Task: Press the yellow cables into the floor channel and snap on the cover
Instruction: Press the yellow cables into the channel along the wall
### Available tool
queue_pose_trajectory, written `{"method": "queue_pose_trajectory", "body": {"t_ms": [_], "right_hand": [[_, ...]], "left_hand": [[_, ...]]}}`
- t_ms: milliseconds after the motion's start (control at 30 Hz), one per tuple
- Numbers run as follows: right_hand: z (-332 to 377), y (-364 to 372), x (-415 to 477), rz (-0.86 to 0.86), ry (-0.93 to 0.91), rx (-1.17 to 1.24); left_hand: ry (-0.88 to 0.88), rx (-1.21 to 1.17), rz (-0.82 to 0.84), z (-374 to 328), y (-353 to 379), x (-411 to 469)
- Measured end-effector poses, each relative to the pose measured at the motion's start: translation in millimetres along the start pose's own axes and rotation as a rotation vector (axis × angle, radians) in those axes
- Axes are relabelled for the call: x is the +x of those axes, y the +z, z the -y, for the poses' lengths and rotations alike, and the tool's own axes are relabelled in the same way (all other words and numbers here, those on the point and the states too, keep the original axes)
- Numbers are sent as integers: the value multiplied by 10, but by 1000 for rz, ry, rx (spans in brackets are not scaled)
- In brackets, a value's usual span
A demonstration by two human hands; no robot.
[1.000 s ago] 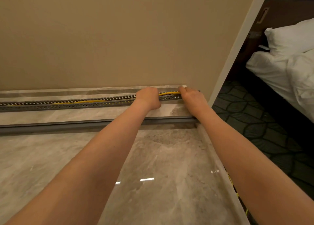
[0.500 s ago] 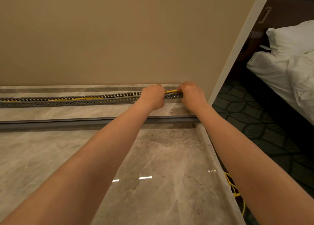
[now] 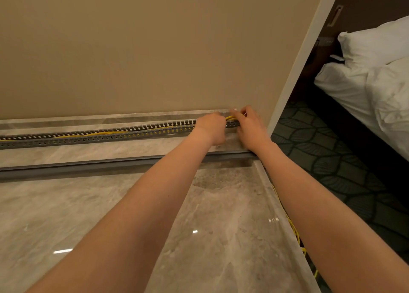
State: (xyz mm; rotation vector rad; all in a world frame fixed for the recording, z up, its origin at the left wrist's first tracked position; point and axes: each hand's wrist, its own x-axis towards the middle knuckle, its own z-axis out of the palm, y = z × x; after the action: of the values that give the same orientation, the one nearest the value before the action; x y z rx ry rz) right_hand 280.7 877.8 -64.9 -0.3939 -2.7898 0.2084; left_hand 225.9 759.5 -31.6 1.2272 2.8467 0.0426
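Head view: on the floor (image 3: 110,215), the grey cover (image 3: 88,167) is laid beside the floor channel (image 3: 66,137), where the yellow cables (image 3: 95,134) are laid. At its right end they are pinched by the right hand (image 3: 250,129); the left hand (image 3: 211,126) is curled there, and its grip cannot be told.

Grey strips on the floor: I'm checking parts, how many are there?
2: the slotted channel along the wall, and the plain cover lying parallel in front of it. Part of each is hidden.
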Motion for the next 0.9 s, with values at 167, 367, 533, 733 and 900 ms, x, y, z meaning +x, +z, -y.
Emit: {"method": "queue_pose_trajectory", "body": {"t_ms": [167, 367, 533, 733, 900], "right_hand": [[-103, -62, -89, -92, 154, 5], [-158, -94, -55, -137, -20, -127], [-173, -192, 2, -71, -117, -232], [-211, -265, 101, 26, -39, -203], [-264, -248, 55, 54, -36, -213]], "left_hand": [[6, -27, 1, 16, 6, 32], [27, -14, 6, 45, 25, 42], [43, -17, 15, 74, 6, 74], [46, -15, 16, 78, 25, 68], [39, -47, 17, 72, 28, 57]]}}
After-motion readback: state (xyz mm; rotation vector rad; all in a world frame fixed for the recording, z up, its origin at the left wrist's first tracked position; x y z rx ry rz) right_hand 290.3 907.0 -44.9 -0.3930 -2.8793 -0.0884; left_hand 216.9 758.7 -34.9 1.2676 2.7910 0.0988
